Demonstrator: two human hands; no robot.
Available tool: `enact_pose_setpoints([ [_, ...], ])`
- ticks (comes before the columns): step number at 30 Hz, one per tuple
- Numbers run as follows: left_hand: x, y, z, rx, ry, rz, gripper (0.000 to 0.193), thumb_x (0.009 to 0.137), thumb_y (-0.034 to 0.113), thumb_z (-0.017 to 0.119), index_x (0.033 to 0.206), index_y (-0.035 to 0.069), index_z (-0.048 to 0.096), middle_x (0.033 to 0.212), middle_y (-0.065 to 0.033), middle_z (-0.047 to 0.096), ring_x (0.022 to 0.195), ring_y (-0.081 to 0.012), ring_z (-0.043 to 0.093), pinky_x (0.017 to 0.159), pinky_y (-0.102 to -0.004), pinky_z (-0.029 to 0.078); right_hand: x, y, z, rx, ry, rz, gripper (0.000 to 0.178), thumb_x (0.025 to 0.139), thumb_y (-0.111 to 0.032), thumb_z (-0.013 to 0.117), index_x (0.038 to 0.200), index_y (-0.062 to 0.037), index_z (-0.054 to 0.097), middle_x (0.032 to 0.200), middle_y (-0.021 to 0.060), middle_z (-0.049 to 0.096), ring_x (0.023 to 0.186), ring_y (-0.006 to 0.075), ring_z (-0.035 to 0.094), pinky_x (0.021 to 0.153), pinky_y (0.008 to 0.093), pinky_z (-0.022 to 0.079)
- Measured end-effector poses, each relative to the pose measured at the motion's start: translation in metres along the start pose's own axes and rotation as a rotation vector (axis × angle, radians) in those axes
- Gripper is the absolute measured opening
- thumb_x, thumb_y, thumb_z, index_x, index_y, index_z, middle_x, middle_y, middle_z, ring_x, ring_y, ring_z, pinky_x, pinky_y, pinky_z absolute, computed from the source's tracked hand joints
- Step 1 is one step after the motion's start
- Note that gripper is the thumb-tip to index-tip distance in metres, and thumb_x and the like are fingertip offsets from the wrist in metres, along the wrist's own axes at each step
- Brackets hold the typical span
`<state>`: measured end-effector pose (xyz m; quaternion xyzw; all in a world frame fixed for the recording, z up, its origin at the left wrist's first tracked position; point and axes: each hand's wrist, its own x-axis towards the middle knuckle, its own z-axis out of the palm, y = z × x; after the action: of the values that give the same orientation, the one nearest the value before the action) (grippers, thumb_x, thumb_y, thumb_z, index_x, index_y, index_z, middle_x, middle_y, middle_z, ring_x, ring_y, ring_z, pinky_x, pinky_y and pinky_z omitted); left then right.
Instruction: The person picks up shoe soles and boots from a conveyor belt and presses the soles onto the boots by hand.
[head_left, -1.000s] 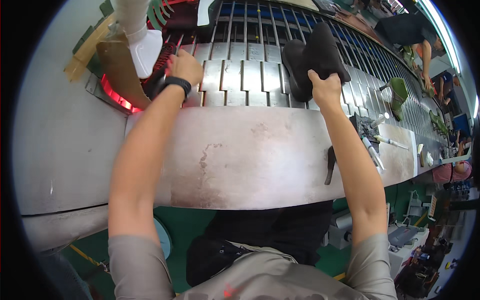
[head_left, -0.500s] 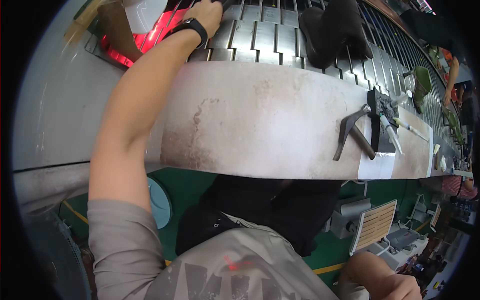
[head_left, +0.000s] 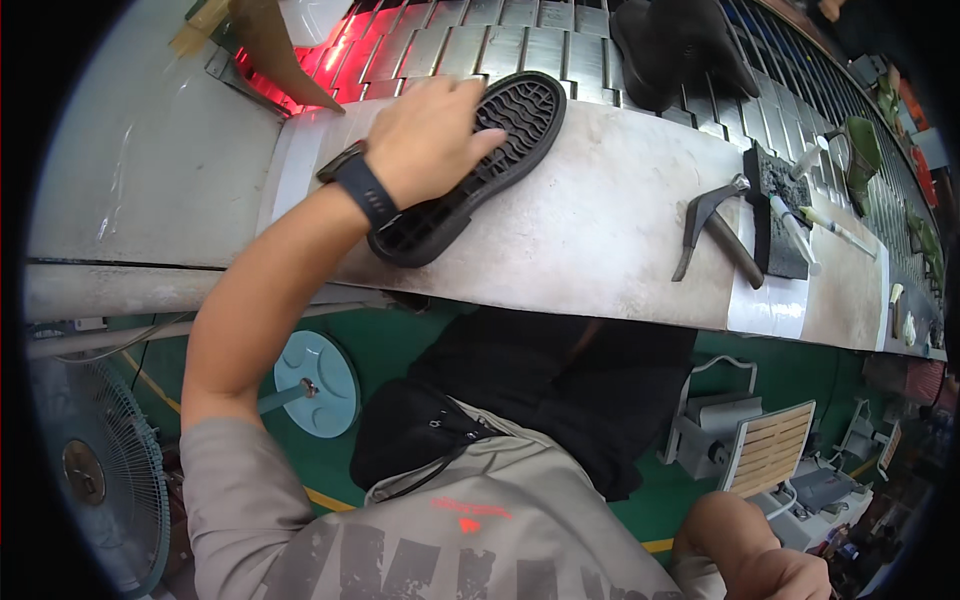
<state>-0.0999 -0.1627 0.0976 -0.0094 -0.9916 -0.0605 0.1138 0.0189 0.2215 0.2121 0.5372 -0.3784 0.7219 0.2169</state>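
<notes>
A black shoe sole (head_left: 530, 105) with a wavy, ribbed inner face lies slanted over the near work surface (head_left: 590, 230). My left hand (head_left: 430, 140), a dark watch on its wrist, grips the sole by its left edge; the thumb rests on the ribs and the other fingers are partly hidden. Low on the right, close to my body, my right hand (head_left: 790, 575) is closed, and whatever it may hold cannot be made out. A dark boot (head_left: 675, 50) stands on the slatted metal conveyor (head_left: 490, 50) beyond the work surface.
On the right lie a hammer (head_left: 705, 230), a dark block (head_left: 775, 210) and white tube-like tools (head_left: 795, 235). A green shoe upper (head_left: 862, 165) sits farther along. Red light glows under a brown flap (head_left: 275, 45) at left. Below are a blue stool (head_left: 330, 385) and a fan (head_left: 100, 490).
My left hand has come back from the conveyor's far left toward me, and the black sole is now in view in its grip. My right hand stays low and closed.
</notes>
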Motion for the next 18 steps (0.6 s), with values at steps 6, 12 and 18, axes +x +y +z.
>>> enact_pose_setpoints([
  [6,-0.024,0.003,-0.023,-0.506,-0.307,-0.241,0.053,0.099,0.037,0.074,0.127,-0.007,0.071,0.11,-0.0267,0.077,0.101,-0.0382,0.075,0.089,-0.0454,0.059,-0.006,0.011,-0.014,0.013,0.021,0.01,0.024,0.09,0.001,0.063,0.075,-0.014,0.053,0.058,-0.0073,0.06,0.05,0.0037,0.061,0.051,0.0209,0.05],
  [12,0.086,-0.097,0.022,-0.245,-0.084,-0.265,0.058,0.098,0.044,0.074,0.126,-0.007,0.074,0.112,-0.0247,0.079,0.107,-0.0355,0.076,0.094,-0.044,0.059,-0.004,0.04,-0.026,0.036,0.09,0.012,0.021,0.092,0.001,0.063,0.078,-0.0127,0.055,0.061,-0.0059,0.064,0.051,0.0049,0.062,0.052,0.0215,0.051],
  [18,0.257,-0.173,0.087,0.097,0.068,-0.265,0.082,0.09,0.058,0.078,0.139,-0.008,0.065,0.125,-0.026,0.076,0.119,-0.0373,0.073,0.105,-0.0445,0.055,-0.025,0.058,-0.045,-0.17,0.115,0.288,0.014,0.092,-0.02,0.076,0.094,-0.0132,0.064,0.078,0.0038,0.072,0.065,0.0195,0.07,0.057,0.0325,0.058],
])
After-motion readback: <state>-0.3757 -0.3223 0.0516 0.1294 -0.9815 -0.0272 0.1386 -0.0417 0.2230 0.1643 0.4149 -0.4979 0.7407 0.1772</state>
